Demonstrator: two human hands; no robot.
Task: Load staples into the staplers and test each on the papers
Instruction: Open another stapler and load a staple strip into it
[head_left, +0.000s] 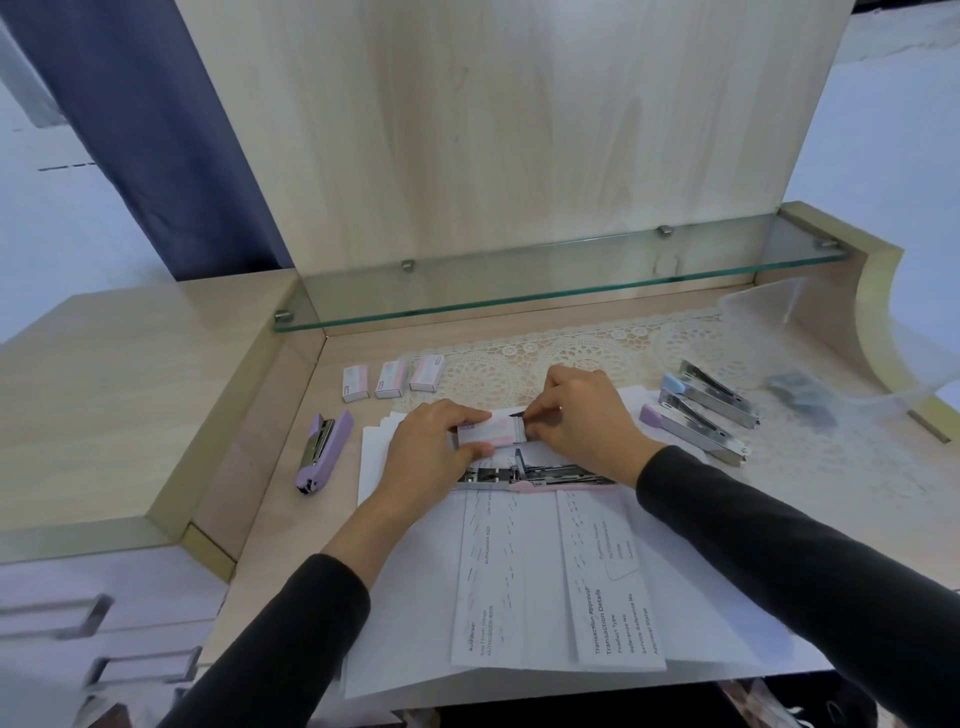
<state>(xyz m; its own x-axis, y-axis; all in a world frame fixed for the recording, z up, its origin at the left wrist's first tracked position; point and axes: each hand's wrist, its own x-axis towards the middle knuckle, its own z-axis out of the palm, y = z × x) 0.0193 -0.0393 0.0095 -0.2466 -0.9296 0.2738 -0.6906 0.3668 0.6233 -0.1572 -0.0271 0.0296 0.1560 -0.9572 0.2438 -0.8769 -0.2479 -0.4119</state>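
Observation:
My left hand (431, 447) grips a small white and pink staple box (488, 434) above the papers (530, 587). My right hand (582, 415) pinches the box's right end, where a strip of staples (519, 427) shows. Just below the hands a pink stapler (535, 480) lies swung open flat on the papers, its metal channel facing up. A purple stapler (319, 449) lies at the left. Two more opened staplers, one blue (706, 392) and one purple (691, 431), lie at the right.
Three staple boxes (392, 379) stand in a row behind the papers, beside a lace mat (571, 353). A clear plastic bag (810, 353) with grey items lies at the far right. A glass shelf (545, 280) runs along the back. Drawers (78, 623) sit at the left.

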